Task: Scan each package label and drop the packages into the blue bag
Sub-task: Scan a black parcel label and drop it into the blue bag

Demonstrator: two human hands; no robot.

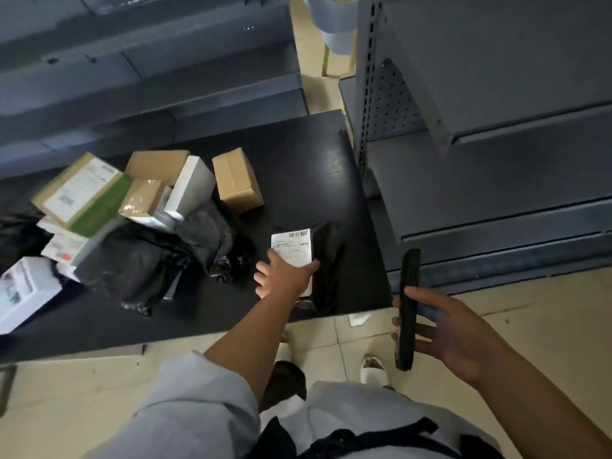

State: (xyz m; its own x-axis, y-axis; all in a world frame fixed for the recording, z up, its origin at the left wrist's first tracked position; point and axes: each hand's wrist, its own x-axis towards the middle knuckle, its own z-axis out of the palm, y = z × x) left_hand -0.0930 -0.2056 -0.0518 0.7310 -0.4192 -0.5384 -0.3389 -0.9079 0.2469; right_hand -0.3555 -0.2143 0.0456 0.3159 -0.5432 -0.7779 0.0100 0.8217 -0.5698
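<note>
A black plastic mailer (326, 260) with a white barcode label (293, 245) lies near the right front corner of the black table (298, 160). My left hand (281, 274) rests on the mailer's label edge, thumb laid across the label and fingers spread along its left side. My right hand (443, 329) holds a dark handheld scanner (408, 309) upright, off the table's right edge above the floor. No blue bag shows in this view.
A heap of packages fills the table's left half: a green and brown box (82, 193), cardboard boxes (236, 180), a white box (190, 188), black mailers (139, 260). Grey metal shelving (480, 160) stands close on the right. Tiled floor lies below.
</note>
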